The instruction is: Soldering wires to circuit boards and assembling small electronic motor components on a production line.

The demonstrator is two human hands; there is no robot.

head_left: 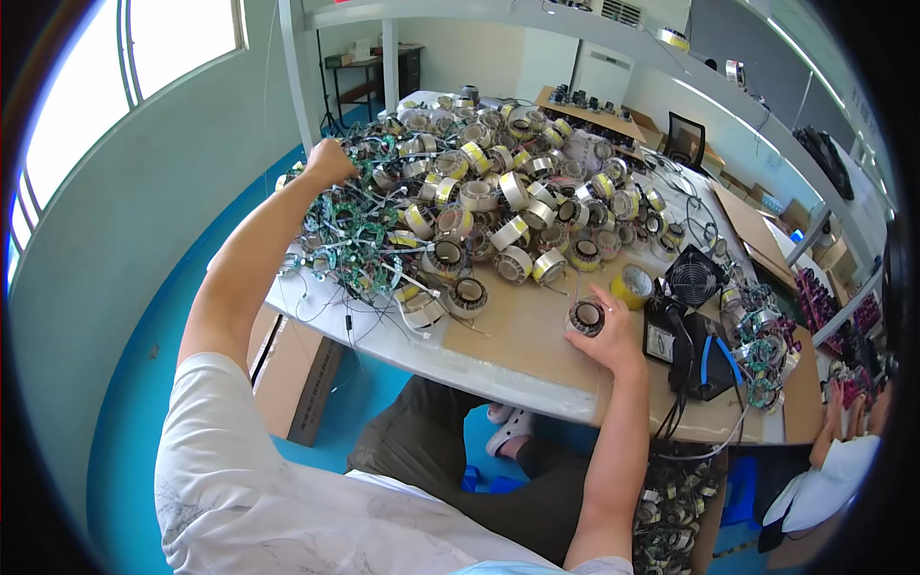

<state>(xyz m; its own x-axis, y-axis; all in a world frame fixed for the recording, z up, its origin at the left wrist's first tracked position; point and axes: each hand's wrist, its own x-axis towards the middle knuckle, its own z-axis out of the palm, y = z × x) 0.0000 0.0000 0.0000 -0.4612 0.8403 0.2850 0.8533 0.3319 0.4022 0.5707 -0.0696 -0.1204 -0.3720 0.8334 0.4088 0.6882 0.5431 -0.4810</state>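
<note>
My right hand (615, 337) grips a short ring-shaped motor part (586, 318) with a dark toothed inside, resting at the cardboard sheet (517, 321). My left arm stretches to the far left of the table, where my left hand (331, 163) is closed at the edge of a tangle of green circuit boards (350, 235) with wires. Whatever its fingers hold is hidden. Between the hands spreads a large heap of similar ring-shaped motor parts (513, 192), many wrapped in white or yellow tape.
A yellow tape roll (632, 286) stands just beyond my right hand. Right of it are a black fan (694, 278), a black box, blue-handled pliers (719, 362) and more wired boards (767, 355). Another person's hands (848, 417) show at the far right. A white frame post (299, 77) rises behind.
</note>
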